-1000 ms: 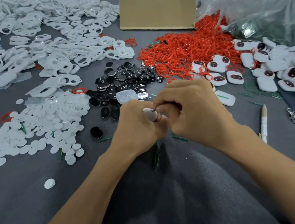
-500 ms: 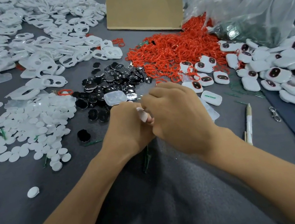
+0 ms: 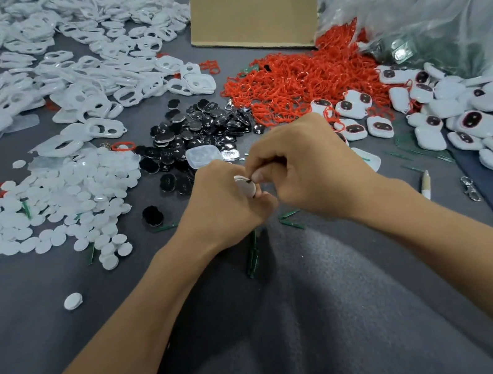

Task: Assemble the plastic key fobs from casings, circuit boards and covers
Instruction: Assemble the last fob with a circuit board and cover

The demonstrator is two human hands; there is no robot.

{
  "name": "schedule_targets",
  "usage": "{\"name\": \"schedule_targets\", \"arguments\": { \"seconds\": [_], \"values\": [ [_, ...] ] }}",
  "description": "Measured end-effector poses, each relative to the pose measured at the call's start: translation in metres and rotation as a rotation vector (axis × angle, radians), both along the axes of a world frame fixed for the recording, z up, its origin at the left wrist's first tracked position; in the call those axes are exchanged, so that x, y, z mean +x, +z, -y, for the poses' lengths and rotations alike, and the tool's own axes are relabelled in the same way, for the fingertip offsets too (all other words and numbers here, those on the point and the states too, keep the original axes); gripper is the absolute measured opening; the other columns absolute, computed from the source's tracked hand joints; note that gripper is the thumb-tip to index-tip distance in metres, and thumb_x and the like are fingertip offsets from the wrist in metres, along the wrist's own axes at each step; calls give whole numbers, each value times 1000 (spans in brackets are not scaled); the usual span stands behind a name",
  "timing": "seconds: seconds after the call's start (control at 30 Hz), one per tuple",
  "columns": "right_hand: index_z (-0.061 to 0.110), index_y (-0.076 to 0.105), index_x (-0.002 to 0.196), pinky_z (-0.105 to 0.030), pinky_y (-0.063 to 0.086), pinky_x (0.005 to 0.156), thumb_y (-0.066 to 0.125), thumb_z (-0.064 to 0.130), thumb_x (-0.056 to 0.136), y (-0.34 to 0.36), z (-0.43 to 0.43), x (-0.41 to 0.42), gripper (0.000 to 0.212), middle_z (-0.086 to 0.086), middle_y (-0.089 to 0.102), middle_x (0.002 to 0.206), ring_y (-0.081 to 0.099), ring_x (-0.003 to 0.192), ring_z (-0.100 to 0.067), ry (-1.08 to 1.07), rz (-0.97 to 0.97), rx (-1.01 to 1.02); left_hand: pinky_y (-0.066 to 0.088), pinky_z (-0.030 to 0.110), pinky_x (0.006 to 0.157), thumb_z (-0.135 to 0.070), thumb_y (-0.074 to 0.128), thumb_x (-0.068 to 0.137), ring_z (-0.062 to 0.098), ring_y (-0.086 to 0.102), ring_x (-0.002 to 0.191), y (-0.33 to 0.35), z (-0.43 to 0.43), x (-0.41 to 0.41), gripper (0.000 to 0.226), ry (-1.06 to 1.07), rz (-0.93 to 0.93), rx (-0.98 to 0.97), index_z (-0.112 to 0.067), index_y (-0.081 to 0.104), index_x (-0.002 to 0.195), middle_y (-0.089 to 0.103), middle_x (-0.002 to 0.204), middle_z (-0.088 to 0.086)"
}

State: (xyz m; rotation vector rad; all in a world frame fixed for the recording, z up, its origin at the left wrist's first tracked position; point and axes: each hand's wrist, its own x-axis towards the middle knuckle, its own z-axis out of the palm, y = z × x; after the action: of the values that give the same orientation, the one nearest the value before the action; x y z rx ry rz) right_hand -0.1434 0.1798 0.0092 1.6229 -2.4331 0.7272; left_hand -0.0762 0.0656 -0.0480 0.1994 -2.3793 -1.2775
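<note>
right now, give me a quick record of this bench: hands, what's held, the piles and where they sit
left hand: grips a small white fob part
right hand: pinches the same part from the right
white discs: pile at left
black pieces: pile beyond the hands
red rings: heap at centre right
white casings: spread at far left
assembled fobs: heap at right
cardboard box: far centre

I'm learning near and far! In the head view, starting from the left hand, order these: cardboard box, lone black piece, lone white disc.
From the left hand:
1. lone black piece, just to its left.
2. lone white disc, lower left, nearer the person.
3. cardboard box, far back.
</note>
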Motion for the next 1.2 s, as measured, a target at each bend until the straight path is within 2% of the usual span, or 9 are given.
{"name": "schedule_targets", "arguments": {
  "seconds": [0.27,0.47,0.53,0.63,0.77,0.9,1.03,1.13,1.2],
  "values": [
    [6,74,70,-26,39,54,63,-6,67,1,0,-7,17,-8,68,60,58,54,-22,47,21,2,21,11,40,-18,60,59,7,28,37,2,1,2,29,-71,13,83,-29,46,37,32,35,-9],
    [8,75,73,-9,31,54,67,-2,70,-2,-4,-10,13,-1,68,62,52,56,-5,85,50,-12,21,12,40,0,67,68,7,27,39,-4,2,3,50,-38,-19,78,-24,33,41,29,37,-11],
    [9,74,74,-6,33,57,68,1,73,-4,-10,-13,11,8,64,64,50,57,5,71,88,-73,26,15,42,-8,68,67,6,32,41,-4,1,1,38,-43,-17,87,-21,40,45,34,41,-12],
    [12,72,76,-8,35,60,67,-1,78,-19,-22,-15,14,13,61,66,50,61,4,-94,135,-215,36,17,49,-13,80,71,5,43,49,-4,2,-4,30,-34,0,123,-18,54,56,51,52,-8],
    [15,74,83,-13,41,67,64,-2,80,-38,-33,-12,19,13,64,75,54,68,7,-288,189,-359,42,26,59,-12,71,81,11,50,61,-4,6,-9,16,-143,78,409,-17,58,90,59,79,-4],
    [22,73,85,-14,47,64,65,0,83,-33,-33,-12,22,22,63,68,61,64,-3,-329,249,-453,48,28,66,-29,50,79,16,49,85,-2,6,-12,26,-283,155,722,-18,52,103,49,101,10],
    [23,69,77,-28,54,62,68,-3,80,-28,-32,-8,27,8,67,63,63,56,-12,-289,431,-531,48,24,84,-34,52,95,10,48,91,-4,7,-9,25,-328,148,532,-20,47,116,46,106,4],
    [19,69,73,-30,51,59,69,-4,80,-27,-30,-5,24,2,65,58,58,53,-15,-247,533,-524,49,29,82,-28,54,90,15,49,87,-2,4,-6,31,-314,115,487,-15,41,115,47,98,2],
    [17,69,72,-27,48,56,69,-3,81,-26,-28,-3,22,5,62,57,53,53,-11,-208,597,-515,48,38,82,-33,58,83,13,47,85,1,2,-3,39,-319,101,426,-15,38,112,47,98,13]
  ]
}}
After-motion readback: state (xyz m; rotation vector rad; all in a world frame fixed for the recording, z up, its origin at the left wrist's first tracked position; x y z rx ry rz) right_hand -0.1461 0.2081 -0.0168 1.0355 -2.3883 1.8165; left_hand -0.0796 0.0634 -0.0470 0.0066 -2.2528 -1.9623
